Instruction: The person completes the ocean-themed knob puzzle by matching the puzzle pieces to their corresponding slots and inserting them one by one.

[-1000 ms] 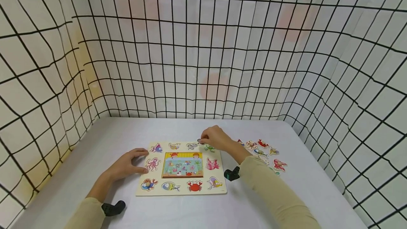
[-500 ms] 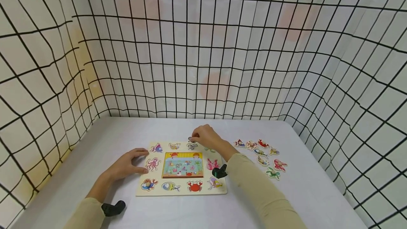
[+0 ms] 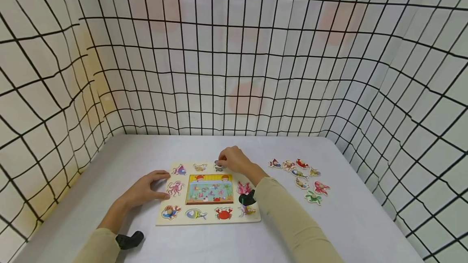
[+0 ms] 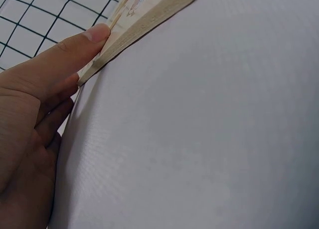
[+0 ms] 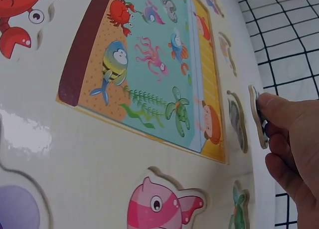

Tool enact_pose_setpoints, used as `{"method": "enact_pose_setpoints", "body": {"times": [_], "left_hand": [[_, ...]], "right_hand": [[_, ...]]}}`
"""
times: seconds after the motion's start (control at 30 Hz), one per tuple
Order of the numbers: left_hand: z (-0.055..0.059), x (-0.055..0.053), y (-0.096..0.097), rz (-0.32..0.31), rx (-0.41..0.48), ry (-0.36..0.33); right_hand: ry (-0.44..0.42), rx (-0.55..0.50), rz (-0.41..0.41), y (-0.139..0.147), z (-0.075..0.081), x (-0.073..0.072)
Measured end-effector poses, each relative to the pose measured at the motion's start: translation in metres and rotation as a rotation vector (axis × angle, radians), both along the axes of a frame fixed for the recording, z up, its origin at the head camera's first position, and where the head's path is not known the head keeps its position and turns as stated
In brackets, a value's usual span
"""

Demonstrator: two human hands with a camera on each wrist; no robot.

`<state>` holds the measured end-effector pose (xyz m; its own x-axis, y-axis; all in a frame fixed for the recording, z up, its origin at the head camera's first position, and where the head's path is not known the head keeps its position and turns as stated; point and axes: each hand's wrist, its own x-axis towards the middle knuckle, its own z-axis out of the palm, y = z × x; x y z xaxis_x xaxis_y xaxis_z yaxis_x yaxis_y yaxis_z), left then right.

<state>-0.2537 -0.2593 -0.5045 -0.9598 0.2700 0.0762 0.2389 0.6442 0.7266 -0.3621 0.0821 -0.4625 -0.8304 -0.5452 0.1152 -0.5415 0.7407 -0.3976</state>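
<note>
The pale wooden puzzle board [image 3: 239,198] lies flat on the table, with sea-animal recesses around a printed aquarium picture [image 3: 209,190]. My left hand [image 3: 143,190] rests at the board's left edge; its thumb [image 4: 92,39] touches the rim and the other fingers are spread along the side. Over the far edge, my right hand [image 3: 235,160] pinches a small grey puzzle piece [image 5: 257,116] between thumb and fingers. That piece stands tilted beside a grey wavy recess [image 5: 237,121], apart from it in the right wrist view. A hermit-crab-like piece with a knob [image 3: 170,212] sits at the near left corner.
Several loose puzzle pieces lie right of the board, among them a green turtle [image 3: 313,197], a pink piece [image 3: 321,188] and a red crab [image 3: 302,163]. Black netting [image 3: 226,92] over white cloth surrounds the table [image 3: 351,214] on the left, back and right.
My right hand has moved left along the board's far edge with the grey puzzle piece, then slightly down toward the grey recess. The left hand has stayed in place.
</note>
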Motion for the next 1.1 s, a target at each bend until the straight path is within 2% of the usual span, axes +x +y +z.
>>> {"method": "enact_pose_setpoints", "body": {"times": [0.47, 1.1], "left_hand": [[-0.001, 0.000, 0.000, -0.003, -0.005, 0.016], [-0.002, -0.001, 0.000, 0.009, -0.012, 0.018]], "right_hand": [[-0.043, 0.034, -0.043, -0.002, -0.010, 0.002], [-0.061, 0.053, -0.055, -0.003, -0.012, 0.004]]}}
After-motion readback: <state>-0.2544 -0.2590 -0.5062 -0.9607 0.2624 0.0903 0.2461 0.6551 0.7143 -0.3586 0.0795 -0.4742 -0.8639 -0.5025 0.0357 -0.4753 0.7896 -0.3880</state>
